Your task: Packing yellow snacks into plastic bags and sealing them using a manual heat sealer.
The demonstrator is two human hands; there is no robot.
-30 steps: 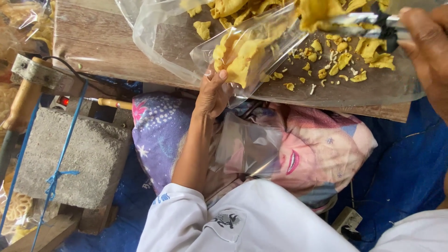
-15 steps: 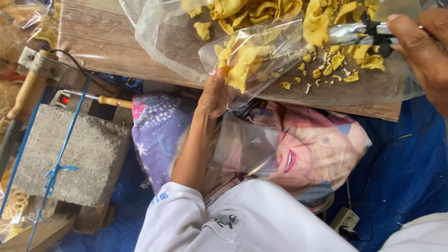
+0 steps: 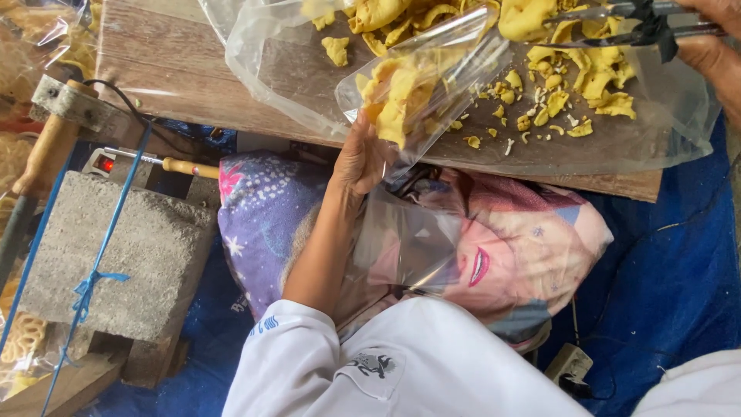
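Right hand [image 3: 714, 35] has swung its metal tongs [image 3: 617, 15] up toward the far chip pile [image 3: 432, 15] since a second ago — fingers clenched on them — while the left hand [image 3: 361, 158] keeps gripping the small clear bag [image 3: 421, 85], half-filled, at the bench [image 3: 177, 77] edge.

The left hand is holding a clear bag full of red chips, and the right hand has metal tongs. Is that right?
Not quite. In the head view, the chips in the clear bag are yellow, not red. The left hand holds that bag, and the right hand holds metal tongs.
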